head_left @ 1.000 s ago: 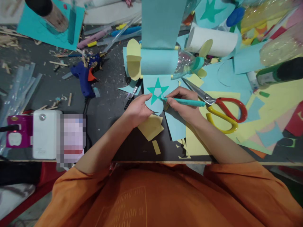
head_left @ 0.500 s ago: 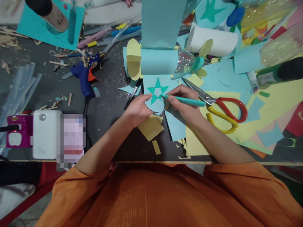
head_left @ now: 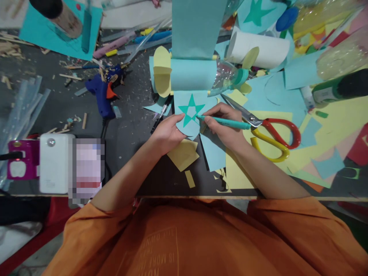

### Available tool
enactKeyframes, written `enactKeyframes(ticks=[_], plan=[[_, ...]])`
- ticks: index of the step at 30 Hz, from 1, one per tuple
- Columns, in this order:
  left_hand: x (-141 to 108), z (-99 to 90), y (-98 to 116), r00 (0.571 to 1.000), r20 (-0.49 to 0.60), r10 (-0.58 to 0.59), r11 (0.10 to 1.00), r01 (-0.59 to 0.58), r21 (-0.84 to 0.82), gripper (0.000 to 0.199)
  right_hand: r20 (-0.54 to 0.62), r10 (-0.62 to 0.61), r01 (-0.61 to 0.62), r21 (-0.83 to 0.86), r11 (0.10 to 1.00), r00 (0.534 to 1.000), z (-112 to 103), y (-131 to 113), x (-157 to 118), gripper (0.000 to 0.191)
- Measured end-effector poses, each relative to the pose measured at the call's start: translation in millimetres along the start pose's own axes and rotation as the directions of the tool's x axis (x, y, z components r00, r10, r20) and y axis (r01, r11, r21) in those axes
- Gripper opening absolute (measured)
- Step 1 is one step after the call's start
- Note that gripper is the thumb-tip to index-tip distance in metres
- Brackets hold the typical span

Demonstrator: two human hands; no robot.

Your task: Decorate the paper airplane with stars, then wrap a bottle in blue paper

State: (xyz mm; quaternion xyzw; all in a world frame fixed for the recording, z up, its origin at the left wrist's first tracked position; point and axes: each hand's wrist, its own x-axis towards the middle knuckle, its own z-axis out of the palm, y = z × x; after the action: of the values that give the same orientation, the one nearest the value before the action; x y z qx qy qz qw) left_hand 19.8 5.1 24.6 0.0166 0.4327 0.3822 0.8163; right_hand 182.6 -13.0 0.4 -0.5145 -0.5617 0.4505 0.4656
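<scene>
My right hand (head_left: 225, 122) is closed round a teal marker (head_left: 230, 122), its tip on the right side of a green star (head_left: 188, 120) whose middle is still pale blue. The star is drawn on a rounded light-blue paper flap (head_left: 181, 100). My left hand (head_left: 168, 132) pinches the flap's lower left edge between thumb and fingers. Above the flap lies a plastic bottle (head_left: 225, 74) wrapped in light-blue paper, with yellow paper ovals (head_left: 162, 82) at its sides and a teal cap. A long blue paper strip (head_left: 198, 28) extends behind the bottle.
Large scissors (head_left: 280, 132) with red and yellow handles lie right of my right hand on paper sheets. A blue glue gun (head_left: 102, 96) rests at left. A white power bank (head_left: 56, 163) sits near the front edge. A white paper roll (head_left: 258, 50) stands behind the scissors.
</scene>
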Motion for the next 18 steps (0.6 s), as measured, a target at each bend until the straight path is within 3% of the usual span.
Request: enactKeyframes(ticks=[10, 18], plan=[[-0.7, -1.8, 0.8, 1.000, 0.009, 0.010, 1.000, -0.010, 0.005, 0.043, 0.053, -0.014, 0.014, -0.001, 1.000, 0.998, -1.8, 0.4, -0.7, 0.015], [-0.2, -3.4, 0.0, 0.999, 0.037, -0.009, 1.000, 0.009, 0.000, 0.047, -0.035, -0.010, 0.010, 0.019, 1.000, 0.999, -0.2, -1.3, 1.5, 0.020]])
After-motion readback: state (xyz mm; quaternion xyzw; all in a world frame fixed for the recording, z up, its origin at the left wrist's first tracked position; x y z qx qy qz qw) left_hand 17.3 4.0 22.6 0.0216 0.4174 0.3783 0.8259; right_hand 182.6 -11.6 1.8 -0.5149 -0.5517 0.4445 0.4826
